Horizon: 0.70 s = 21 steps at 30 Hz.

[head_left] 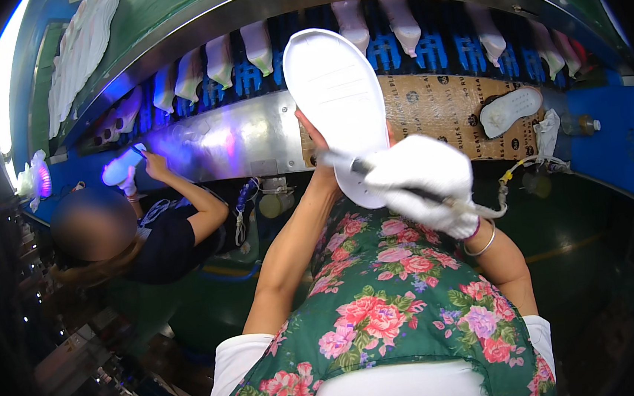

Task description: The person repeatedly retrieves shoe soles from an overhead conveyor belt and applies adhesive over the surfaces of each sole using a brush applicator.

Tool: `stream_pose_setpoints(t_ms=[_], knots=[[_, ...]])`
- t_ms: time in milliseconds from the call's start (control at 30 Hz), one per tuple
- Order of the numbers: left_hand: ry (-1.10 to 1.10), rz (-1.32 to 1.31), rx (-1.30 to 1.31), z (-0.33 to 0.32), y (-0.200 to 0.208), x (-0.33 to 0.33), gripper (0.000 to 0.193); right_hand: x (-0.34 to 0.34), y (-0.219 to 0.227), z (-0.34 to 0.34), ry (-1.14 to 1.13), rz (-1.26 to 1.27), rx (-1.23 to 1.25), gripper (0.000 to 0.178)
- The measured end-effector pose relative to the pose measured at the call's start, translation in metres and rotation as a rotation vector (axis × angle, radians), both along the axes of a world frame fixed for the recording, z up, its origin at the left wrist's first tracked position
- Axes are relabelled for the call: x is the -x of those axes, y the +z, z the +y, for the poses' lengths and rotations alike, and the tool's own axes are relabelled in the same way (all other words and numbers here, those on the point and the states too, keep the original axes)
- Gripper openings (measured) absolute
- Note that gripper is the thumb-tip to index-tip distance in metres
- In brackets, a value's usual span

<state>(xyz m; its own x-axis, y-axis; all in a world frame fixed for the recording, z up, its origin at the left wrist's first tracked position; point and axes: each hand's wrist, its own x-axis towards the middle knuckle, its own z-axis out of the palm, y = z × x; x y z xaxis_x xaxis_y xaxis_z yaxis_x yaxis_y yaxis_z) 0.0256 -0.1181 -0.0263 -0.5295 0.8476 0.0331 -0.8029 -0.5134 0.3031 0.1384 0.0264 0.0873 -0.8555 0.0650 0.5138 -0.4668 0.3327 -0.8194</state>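
Gripping white sole (pixel 334 85) in bare left hand (pixel 311 129), from behind, with digits showing at both side edges around mid-length. Can't see the palm. Held up in front of floral apron (pixel 386 315), over near edge of desk (pixel 252 132).

Clenching slim hand tool (pixel 361 166) in white-gloved right hand (pixel 427 182). Badly blurred toward the tip, so can't say for sure whether touching the sole or just above it.

Key relation: note long axis of sole pointing away from body, leaning slightly left at far end. Broad end far, narrow end near the apron. Read sole as lying left of and beyond right hand, nearest to it at the narrow end. Crossing that axis with the tool, coming in from the right over the narrower part. Call right hand nearer to narrow end, left hand nearer to the middle.

Off right: see second sole (pixel 511 112) resting on brown cardboard (pixel 428 100), well apart from both hands. Off left: see co-worker (pixel 165 251) with violet-lit sole (pixel 119 167).
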Motion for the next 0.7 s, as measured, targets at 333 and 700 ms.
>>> stream_pose_setpoints(t_ms=[333, 700], knots=[[-0.076, -0.096, 0.018, 0.000, 0.016, 0.011, 0.139, -0.003, -0.002, -0.002, -0.086, -0.013, -0.140, 0.031], [-0.098, -0.128, -0.188, -0.001, 0.008, 0.029, 0.123, -0.003, -0.016, -0.011, -0.129, 0.128, -0.211, 0.022]])
